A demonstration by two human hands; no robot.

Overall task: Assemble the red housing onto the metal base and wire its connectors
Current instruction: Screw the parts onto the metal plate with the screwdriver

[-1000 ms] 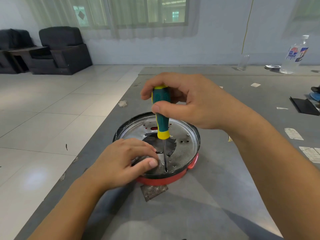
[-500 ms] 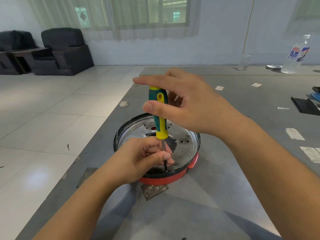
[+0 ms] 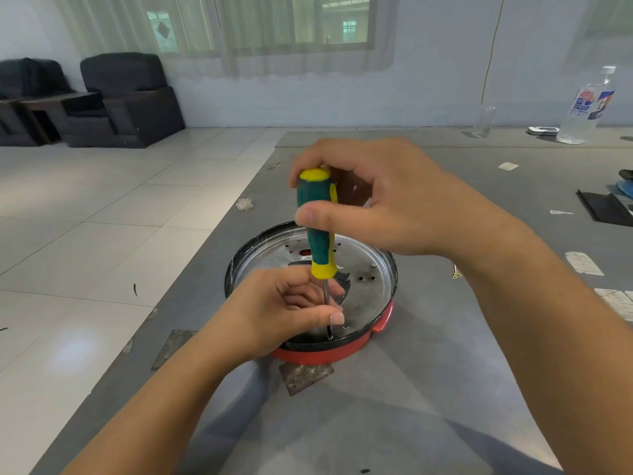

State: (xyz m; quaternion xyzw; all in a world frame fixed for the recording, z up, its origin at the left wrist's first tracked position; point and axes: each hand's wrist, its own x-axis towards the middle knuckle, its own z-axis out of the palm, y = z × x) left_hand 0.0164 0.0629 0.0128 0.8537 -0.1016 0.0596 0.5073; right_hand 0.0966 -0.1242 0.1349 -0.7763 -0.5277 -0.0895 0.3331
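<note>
The screwdriver (image 3: 320, 231) stood nearly upright, its long axis running straight down from the right hand (image 3: 383, 200) to a tip planted at the near rim of the metal base (image 3: 366, 286), which sat nested in the red housing (image 3: 325, 353) on the grey table (image 3: 428, 389). The right hand's thumb and fingers were clamped around the green-and-yellow handle from the right, wrist raised above the work. The left hand (image 3: 284, 310), the nearer to the tip, pinched the bare shaft just above the base, steadying it.
</note>
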